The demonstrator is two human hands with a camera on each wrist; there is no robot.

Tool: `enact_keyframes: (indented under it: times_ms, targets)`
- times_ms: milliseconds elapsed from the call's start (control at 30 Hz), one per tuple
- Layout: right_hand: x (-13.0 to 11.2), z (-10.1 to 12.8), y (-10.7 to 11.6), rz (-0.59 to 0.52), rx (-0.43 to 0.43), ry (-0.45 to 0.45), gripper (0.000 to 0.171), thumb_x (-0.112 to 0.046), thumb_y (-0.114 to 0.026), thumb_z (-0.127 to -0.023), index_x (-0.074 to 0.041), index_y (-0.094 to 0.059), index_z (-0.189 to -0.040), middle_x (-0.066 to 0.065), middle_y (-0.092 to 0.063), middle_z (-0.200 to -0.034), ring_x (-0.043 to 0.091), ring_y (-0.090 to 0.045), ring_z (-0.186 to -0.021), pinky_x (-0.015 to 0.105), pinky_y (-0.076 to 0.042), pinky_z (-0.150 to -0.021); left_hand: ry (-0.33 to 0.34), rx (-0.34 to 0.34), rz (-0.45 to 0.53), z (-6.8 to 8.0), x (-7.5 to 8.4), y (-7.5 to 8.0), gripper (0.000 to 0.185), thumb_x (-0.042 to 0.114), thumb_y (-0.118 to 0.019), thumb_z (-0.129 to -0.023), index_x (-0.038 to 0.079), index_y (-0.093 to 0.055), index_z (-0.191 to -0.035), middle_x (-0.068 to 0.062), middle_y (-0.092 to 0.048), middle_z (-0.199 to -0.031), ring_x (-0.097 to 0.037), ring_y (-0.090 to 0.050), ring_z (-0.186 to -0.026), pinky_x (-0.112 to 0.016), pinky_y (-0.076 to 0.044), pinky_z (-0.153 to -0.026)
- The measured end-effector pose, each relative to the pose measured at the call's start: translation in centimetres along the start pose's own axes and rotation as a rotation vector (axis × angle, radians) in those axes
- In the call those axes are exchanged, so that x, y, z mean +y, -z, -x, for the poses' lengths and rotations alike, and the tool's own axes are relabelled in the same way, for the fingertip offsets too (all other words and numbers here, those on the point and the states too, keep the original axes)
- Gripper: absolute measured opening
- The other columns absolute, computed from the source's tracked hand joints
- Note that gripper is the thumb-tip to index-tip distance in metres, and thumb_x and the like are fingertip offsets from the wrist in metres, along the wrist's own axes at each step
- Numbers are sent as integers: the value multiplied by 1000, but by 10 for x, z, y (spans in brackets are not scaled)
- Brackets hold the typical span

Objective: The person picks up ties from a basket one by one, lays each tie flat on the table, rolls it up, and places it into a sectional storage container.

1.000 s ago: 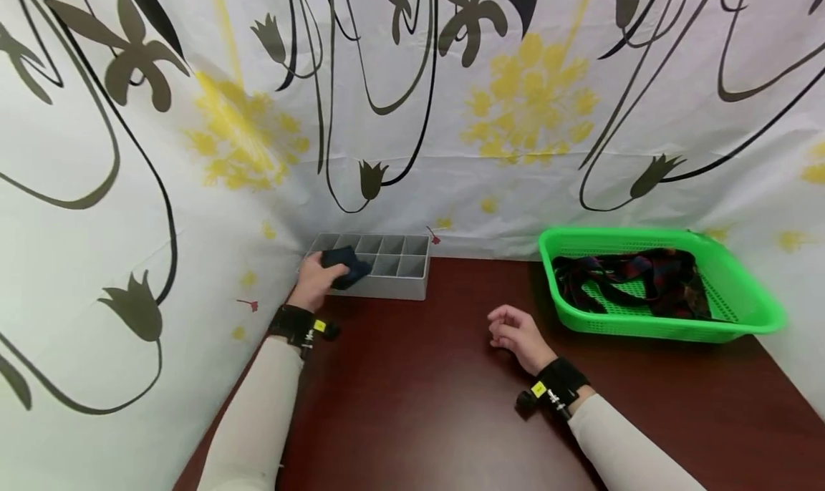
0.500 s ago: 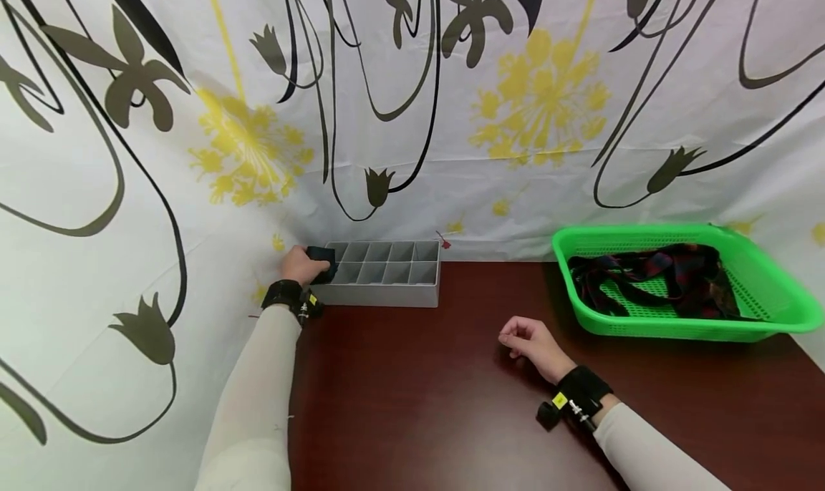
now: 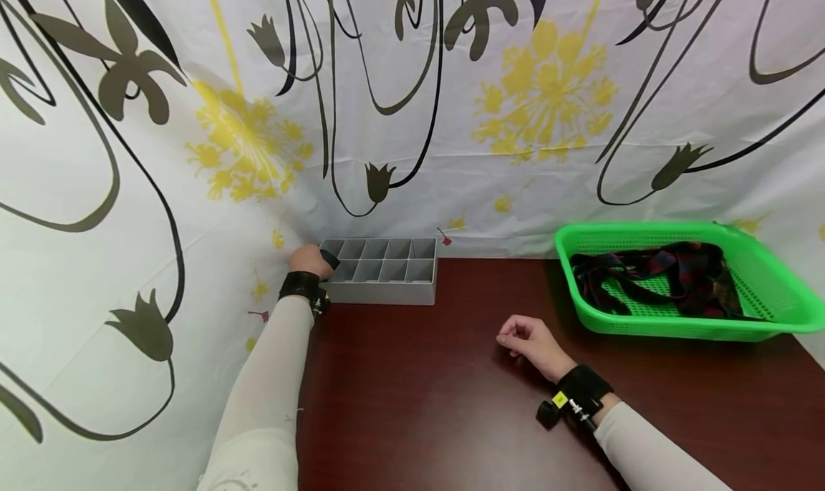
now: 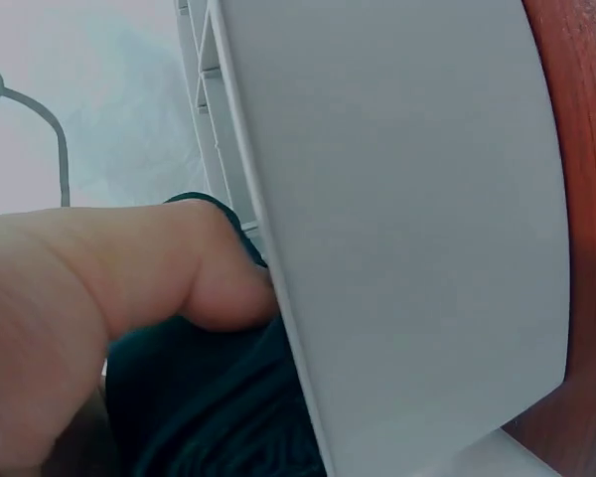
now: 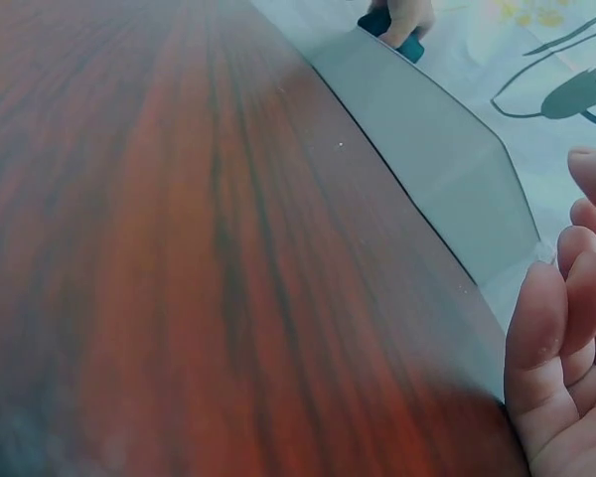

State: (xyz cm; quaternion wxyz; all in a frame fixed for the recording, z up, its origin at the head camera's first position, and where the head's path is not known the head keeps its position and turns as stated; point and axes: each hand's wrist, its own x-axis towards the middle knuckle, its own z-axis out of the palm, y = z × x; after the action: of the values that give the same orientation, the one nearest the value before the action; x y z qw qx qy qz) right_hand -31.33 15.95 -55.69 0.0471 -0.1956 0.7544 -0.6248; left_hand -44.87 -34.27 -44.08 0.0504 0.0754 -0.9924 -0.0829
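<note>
Moved: left hand (image 3: 309, 260) pushed dark rolled cloth (image 3: 331, 259) down into end cell of grey organizer (image 3: 387, 290), tabletop's far-left corner; fingers grasp cloth. Right hand (image 3: 531, 342) idle, loosely curled.

One grey organizer (image 3: 385, 282), one green basket (image 3: 683, 326), two hands (image 3: 308, 260).
</note>
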Motion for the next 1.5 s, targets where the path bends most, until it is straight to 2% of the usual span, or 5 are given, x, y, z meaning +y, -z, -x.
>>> enact_keyframes:
  times_ms: [300,533,867,1200,1500]
  targets:
    - [1,-2,-3,7,-11,-27,14,-7,-77,-95,2,-67,-99,3,-64,-76,18,-61,-62,35,-55,-52,89,16,-5,4,1,1,50,28,-73,-82,-12,-67,-112,-30,-71,-107,-46,-67,-101,-49,-59,-81]
    - [1,0,0,8,-9,0,15,-3,-76,-94,4,-66,-103,0,-63,-76,16,-60,-61,33,-54,-53,171,31,99,8,6,3,37,25,-76,-82,-4,-71,-105,-27,-72,-105,-43,-70,-93,-52,-58,-67]
    - [4,0,1,12,-33,-5,18,-2,-76,-94,7,-65,-106,-1,-62,-76,19,-60,-61,33,-54,-52,53,-109,150,10,-3,13,27,25,-79,-76,0,-71,-85,-19,-70,-87,-35,-62,-76,-44,-53,-63]
    - [2,-1,1,45,-18,0,15,-2,-76,-95,2,-67,-105,-2,-63,-75,17,-61,-61,33,-55,-53,57,89,92,35,9,15,26,22,-78,-81,-2,-71,-81,-24,-73,-85,-39,-68,-79,-46,-57,-68]
    - [3,-2,0,38,-21,3,15,-2,-76,-94,3,-66,-104,-1,-62,-76,19,-61,-60,33,-54,-52,155,71,52,32,9,-4,24,23,-74,-86,-1,-74,-87,-24,-75,-96,-38,-72,-83,-45,-56,-59]
